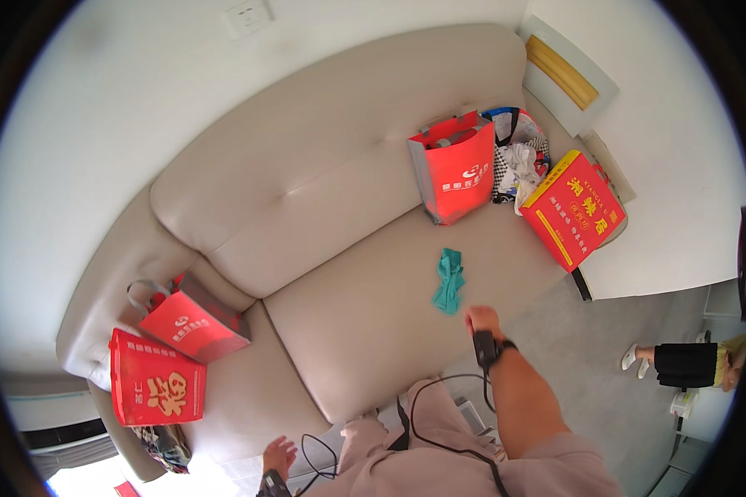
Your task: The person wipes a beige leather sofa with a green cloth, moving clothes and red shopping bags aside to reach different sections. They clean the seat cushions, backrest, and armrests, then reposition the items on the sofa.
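A crumpled teal cloth (450,281) lies on the seat of a beige leather-look sofa (348,298). My right hand (483,319) is over the sofa's front part, just beside the cloth's near end, with a small gap between them. Its fingers look curled and blurred, and the palm side is hidden. Low in the view, my left hand (279,455) hangs by the sofa's front edge, fingers apart and holding nothing. Each wrist wears a strapped black device, with a black cable running to my body.
Red-and-grey bags stand at the right (457,171) and left (196,323). Beside them are a stuffed patterned bag (519,161), a red-and-yellow carrier (575,211) and another red bag (158,379). A dark patterned bundle (165,447) lies lower left. Another person (684,365) is at far right.
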{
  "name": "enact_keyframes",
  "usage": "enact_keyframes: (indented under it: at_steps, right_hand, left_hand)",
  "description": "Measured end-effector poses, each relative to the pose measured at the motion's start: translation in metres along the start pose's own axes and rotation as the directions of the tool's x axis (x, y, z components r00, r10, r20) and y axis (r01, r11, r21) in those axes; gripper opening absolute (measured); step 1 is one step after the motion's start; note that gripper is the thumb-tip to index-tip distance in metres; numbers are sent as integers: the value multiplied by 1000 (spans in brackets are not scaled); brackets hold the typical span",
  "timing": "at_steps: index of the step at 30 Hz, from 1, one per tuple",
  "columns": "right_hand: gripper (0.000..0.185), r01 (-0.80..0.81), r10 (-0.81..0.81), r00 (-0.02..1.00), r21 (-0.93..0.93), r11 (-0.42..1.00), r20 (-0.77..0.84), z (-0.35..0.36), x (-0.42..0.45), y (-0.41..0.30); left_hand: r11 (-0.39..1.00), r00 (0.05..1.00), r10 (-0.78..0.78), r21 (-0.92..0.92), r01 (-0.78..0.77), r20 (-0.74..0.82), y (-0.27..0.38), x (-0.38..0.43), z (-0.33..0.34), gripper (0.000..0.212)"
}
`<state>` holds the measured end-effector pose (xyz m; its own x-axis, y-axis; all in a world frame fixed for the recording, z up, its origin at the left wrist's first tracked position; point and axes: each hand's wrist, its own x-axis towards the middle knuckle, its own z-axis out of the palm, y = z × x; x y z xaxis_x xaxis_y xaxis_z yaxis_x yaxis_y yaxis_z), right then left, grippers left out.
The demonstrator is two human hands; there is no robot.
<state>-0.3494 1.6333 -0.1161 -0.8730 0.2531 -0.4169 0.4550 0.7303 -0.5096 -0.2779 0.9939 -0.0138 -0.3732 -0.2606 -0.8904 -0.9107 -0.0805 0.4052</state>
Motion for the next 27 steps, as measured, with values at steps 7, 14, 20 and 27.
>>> enact_keyframes:
  at_steps: [7,14,20,27]
  right_hand:
    - [54,-76,325,921,716,694,-217,-159,230,-57]
    - [66,-69,176,890,259,963,-421,-229,338,-69]
    - [31,-138,232,927,308,941,-294,-200,329,-31]
    - [28,-252,441,897,859,445,35,-199,282,-28]
  left_hand:
    - [990,998,53,135,-50,-18,-6,-54,90,39]
    - [922,983,154,343,-178,97,-37,-67,92,31]
    - [903,977,204,376,-210,56,-28,-85,108,31]
    - [894,968,209,373,-247,141,-6,-87,126,30]
